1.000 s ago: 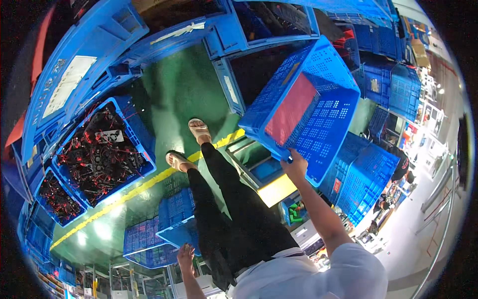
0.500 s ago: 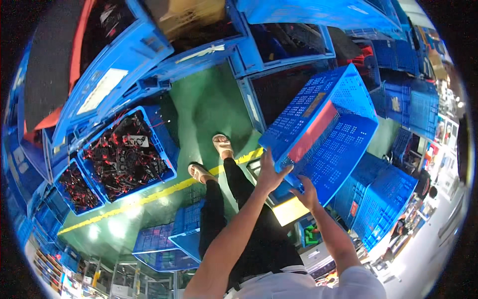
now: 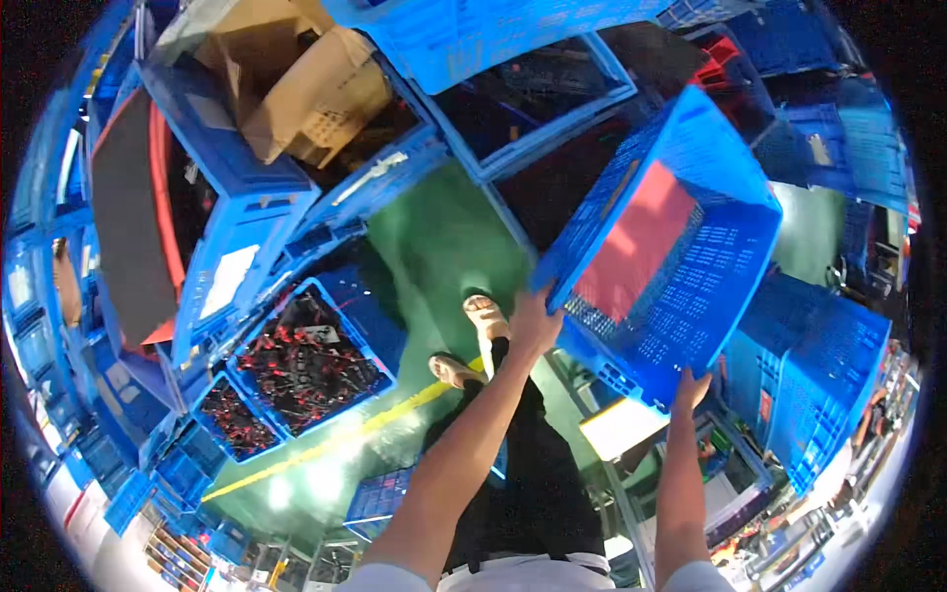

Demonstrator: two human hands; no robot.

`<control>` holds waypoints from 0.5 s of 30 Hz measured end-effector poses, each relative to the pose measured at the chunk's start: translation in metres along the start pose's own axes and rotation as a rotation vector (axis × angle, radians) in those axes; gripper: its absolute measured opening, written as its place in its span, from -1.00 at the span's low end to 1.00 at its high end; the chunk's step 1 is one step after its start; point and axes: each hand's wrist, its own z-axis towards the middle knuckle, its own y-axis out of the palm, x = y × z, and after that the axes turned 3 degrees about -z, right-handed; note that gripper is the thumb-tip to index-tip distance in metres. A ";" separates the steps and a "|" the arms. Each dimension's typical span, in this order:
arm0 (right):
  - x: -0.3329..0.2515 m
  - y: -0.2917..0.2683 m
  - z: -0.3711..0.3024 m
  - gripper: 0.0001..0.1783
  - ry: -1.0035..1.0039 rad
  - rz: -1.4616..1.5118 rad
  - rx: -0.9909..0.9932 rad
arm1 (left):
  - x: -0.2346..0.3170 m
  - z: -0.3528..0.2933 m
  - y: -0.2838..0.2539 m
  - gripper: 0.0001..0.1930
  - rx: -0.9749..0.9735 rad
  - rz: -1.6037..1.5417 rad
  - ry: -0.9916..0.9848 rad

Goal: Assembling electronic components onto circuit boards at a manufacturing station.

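A blue perforated plastic crate (image 3: 728,266) hangs tilted in front of me on the right, its open top facing me. Inside it lies a flat pinkish-red sheet (image 3: 636,242) along the left wall. My left hand (image 3: 534,326) is closed around the crate's left edge near the close corner. At the close right side, my right hand (image 3: 692,391) is closed on the rim, with part of its fingers hidden behind the crate wall. Both forearms reach up from the lower edge.
Left on the green floor stand two blue crates of black and red parts (image 3: 306,370), beside a yellow line (image 3: 395,409). Large blue bins ring the far side, one with a cardboard box (image 3: 326,99). More stacked blue crates (image 3: 814,370) stand on the right.
My right hand has moved from the crate's near edge to its right side. The crate has swung so that more of its inside shows. The whole view has turned.
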 end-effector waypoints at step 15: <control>-0.175 0.112 -0.123 -0.56 0.293 0.717 -0.179 | 0.019 0.090 -0.139 -0.23 0.412 -0.044 -0.095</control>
